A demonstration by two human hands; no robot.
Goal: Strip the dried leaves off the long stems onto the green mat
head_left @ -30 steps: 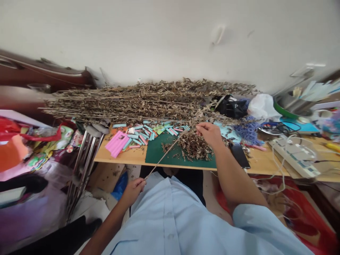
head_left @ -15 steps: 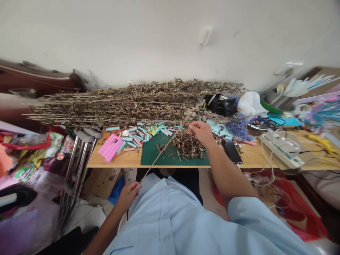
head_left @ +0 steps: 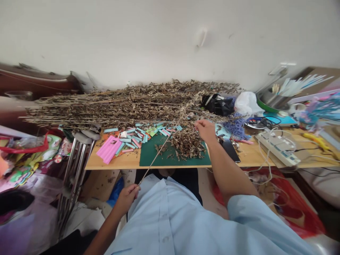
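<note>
Low in front of my shirt, my left hand is closed round the lower end of a thin dried stalk. The stalk slants up and away across the table to a leafy tip over the heaped dried plants. My right hand is beside a pile of crumbled dried leaves, with thumb and fingers pinched together and apart from the stalk. Whatever is in that pinch is too small to make out. The leaf pile lies on a green cutting mat at the table's front edge.
Long bundles of dried stalks line the wall. Pink and blue foam pieces lie left of the mat. A black phone, purple yarn and a power strip are on the right. Metal crutches lean at the left edge.
My right hand has moved right, away from the stalk. My left hand keeps its hold on the stalk's lower end with little movement. The view has shifted slightly.
</note>
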